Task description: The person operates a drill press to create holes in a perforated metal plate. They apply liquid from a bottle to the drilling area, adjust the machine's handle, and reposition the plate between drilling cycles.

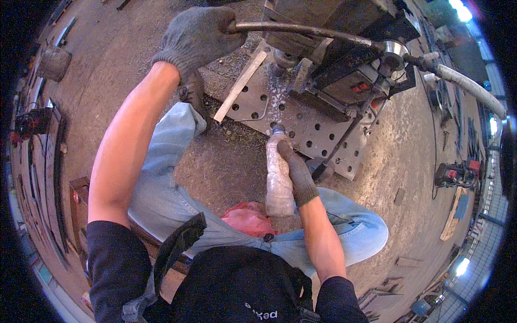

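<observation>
My left hand (198,40), in a grey knit glove, is closed round the end of a long metal lever (301,28). That lever runs right to the round hub (395,49) of a dark drilling machine (344,86). In my gloved right hand (299,171) is a cloudy plastic bottle (278,183), tilted so its neck points away from me over a steel plate (242,112) full of round holes. Whitish wet splashes lie on the plate between the bottle's mouth and the machine's spindle (284,60). Whether liquid is leaving the bottle I cannot tell.
A pale flat strip (242,86) lies across the plate's left part. Metal shavings litter the floor by my boot (192,92). A red cloth (249,218) lies between my legs. A thick pale hose (468,89) runs off right. Long metal bars (46,183) lie at far left.
</observation>
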Motion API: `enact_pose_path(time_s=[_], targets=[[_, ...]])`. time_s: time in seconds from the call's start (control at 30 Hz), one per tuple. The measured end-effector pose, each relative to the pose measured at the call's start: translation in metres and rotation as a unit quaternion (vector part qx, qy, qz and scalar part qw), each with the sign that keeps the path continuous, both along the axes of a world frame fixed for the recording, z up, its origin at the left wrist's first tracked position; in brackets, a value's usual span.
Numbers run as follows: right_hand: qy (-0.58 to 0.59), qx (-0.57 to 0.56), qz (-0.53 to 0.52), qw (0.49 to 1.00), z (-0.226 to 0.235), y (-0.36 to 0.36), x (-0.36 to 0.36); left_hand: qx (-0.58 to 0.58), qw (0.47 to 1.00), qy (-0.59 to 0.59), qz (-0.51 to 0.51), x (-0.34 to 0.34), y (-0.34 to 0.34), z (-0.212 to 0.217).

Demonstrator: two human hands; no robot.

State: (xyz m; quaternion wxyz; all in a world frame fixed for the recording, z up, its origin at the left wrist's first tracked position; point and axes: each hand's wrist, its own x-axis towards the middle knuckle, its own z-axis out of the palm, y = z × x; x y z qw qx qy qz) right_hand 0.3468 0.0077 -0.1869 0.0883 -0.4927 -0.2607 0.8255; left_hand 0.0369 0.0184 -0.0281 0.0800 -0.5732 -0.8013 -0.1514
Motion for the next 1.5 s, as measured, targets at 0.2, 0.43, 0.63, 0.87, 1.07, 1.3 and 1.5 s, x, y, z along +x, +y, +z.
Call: enact_pose_path(time_s=[0.2,0.43,0.63,0.87,1.07,1.3,1.5], targets=[[0.003,0.01,0.005,1.0,-0.008,0.002,0.002,0.002,1.0,-0.006,-0.001,0.0,0.0,0.0],[-0.008,0.013,0.003,1.0,0.005,0.0,-0.002,0.002,1.0,0.005,0.009,0.0,0.0,-0.003],[0.012,-0.012,0.003,1.0,0.006,0.0,-0.002,-0.001,1.0,0.007,0.01,0.001,0.001,-0.003],[-0.003,0.008,0.011,1.0,0.005,0.001,-0.002,-0.011,1.0,0.01,0.009,0.002,0.001,-0.001],[-0.006,0.012,0.014,1.0,-0.004,0.001,0.002,0.0,1.0,0.019,0.002,0.0,-0.001,-0.003],[-0.014,0.004,0.014,1.0,-0.01,0.003,0.003,0.01,1.0,0.019,0.0,0.001,0.0,-0.005],[-0.003,0.003,0.011,1.0,0.007,0.0,-0.002,0.021,1.0,0.014,-0.012,0.001,-0.001,-0.004]])
